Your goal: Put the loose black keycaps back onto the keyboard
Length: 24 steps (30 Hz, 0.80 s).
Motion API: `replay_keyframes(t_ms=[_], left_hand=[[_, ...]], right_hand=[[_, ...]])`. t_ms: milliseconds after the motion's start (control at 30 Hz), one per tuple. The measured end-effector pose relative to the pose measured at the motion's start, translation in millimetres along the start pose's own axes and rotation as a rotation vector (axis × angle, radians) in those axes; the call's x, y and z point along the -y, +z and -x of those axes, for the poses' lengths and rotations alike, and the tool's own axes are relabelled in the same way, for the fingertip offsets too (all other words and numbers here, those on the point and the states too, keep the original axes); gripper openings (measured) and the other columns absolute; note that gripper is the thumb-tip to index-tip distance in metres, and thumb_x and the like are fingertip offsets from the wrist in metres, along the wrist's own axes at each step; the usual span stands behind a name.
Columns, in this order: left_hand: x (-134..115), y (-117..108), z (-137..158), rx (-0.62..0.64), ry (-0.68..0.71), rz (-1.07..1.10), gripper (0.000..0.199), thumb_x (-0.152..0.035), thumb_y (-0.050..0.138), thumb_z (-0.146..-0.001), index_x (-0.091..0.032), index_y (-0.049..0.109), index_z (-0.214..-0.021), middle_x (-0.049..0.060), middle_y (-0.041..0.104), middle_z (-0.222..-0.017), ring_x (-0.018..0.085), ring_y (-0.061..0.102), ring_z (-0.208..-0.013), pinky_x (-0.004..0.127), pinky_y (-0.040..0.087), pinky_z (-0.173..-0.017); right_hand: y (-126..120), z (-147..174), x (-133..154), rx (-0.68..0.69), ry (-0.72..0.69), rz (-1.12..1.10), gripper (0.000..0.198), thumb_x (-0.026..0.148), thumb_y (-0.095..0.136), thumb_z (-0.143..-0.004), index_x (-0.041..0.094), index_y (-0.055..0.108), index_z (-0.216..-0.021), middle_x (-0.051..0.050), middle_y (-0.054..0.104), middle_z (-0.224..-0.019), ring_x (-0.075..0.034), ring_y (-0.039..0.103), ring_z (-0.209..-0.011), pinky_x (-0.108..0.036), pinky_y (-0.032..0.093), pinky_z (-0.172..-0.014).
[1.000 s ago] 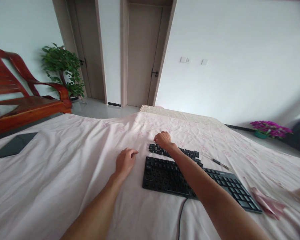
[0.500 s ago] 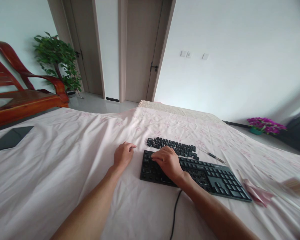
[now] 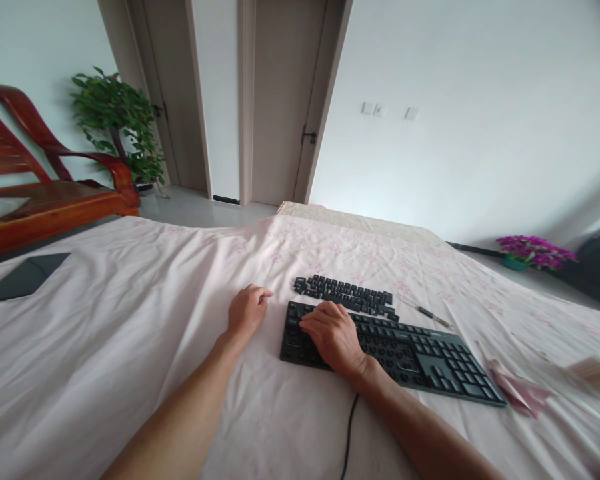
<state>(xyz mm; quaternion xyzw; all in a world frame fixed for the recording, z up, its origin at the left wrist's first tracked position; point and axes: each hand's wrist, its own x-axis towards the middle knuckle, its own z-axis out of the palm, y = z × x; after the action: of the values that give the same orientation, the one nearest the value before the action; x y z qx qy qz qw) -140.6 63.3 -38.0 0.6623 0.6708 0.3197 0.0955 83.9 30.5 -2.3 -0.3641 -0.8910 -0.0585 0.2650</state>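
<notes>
A black keyboard [image 3: 433, 367] lies aslant on the pink-white bed sheet. On its left and middle part many keycaps are off, and bare key sockets show. My right hand [image 3: 334, 337] rests over this left part, fingers bent together and tips down at the upper left keys; whatever they pinch or press is hidden. Loose black keycaps [image 3: 350, 293] lie in rows just behind the keyboard. Left of the keyboard, my left hand [image 3: 249, 311] lies on the sheet, loosely curled, with index finger and thumb apart and nothing seen between them.
A thin tool with a dark handle [image 3: 425, 311] lies behind the keyboard. To the right are a pink cloth [image 3: 517, 390] and a blurred container of cotton swabs [image 3: 595, 377]. A cable [image 3: 350, 433] runs toward me. A dark tablet [image 3: 25, 277] lies far left.
My right hand has shifted slightly left and down over the keyboard, with its fingers lower on the keys. My left hand has stayed in place.
</notes>
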Motion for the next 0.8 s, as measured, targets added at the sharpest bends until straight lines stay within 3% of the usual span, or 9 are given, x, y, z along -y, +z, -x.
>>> replay_keyframes(t_ms=[800], left_hand=[[-2.5, -1.5, 1.1, 0.014, -0.001, -0.004, 0.029, -0.012, 0.051, -0.082, -0.026, 0.071, -0.097, 0.001, 0.067, -0.105, 0.015, 0.058, -0.099, 0.025, 0.042, -0.087]], right_hand=[[3.9, 0.0, -2.5, -0.01, -0.003, -0.029, 0.019, 0.029, 0.055, -0.091, 0.029, 0.074, -0.086, 0.001, 0.073, -0.093, -0.018, 0.053, -0.091, -0.033, 0.036, -0.079]])
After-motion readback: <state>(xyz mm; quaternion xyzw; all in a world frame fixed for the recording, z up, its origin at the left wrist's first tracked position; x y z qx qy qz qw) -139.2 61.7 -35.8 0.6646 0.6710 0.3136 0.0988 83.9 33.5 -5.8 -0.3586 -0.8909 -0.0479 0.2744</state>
